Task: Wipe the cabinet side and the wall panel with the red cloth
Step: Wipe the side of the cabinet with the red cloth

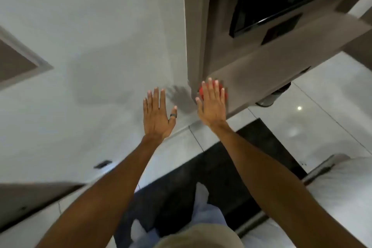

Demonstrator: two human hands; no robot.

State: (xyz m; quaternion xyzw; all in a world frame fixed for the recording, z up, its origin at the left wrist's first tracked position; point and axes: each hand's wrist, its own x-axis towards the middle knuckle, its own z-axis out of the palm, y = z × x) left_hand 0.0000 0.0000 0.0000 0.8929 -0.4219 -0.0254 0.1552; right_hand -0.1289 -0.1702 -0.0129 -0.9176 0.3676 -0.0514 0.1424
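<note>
My right hand (211, 104) lies flat with fingers spread on the red cloth (225, 92), pressing it against the low end of the taupe cabinet side (237, 62). Most of the cloth is hidden under the palm; only red edges show. My left hand (158, 115), with a dark ring on one finger, is held flat and empty in front of the pale grey wall panel (96, 32), fingers apart. Whether it touches the panel I cannot tell. Its shadow falls on the panel just left of the cabinet's corner.
A dark screen (281, 2) is mounted on the cabinet face at the upper right. Glossy white floor tiles (322, 119) and a dark mat (221, 175) lie below. A small dark wall outlet (103, 164) sits low on the panel. White bedding (346, 193) is at the right.
</note>
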